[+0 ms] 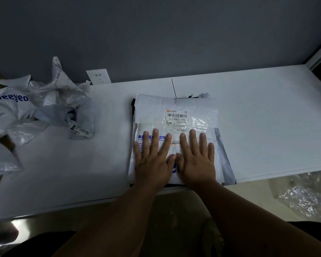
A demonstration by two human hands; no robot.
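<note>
While parcel (156, 112) lies on table (258, 117), left grip (152, 161) and right grip (198, 160) press it — both spread flat.

Glossy, crinkled plastic mailer (176, 127) on matt table (258, 117).

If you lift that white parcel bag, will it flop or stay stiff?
Probably floppy: the white parcel bag is thin wrinkled plastic, like the crumpled bags nearby. Likely light, since it lies flat under the left hand and right hand. Its glossy skin may slide on the smooth table.
</note>
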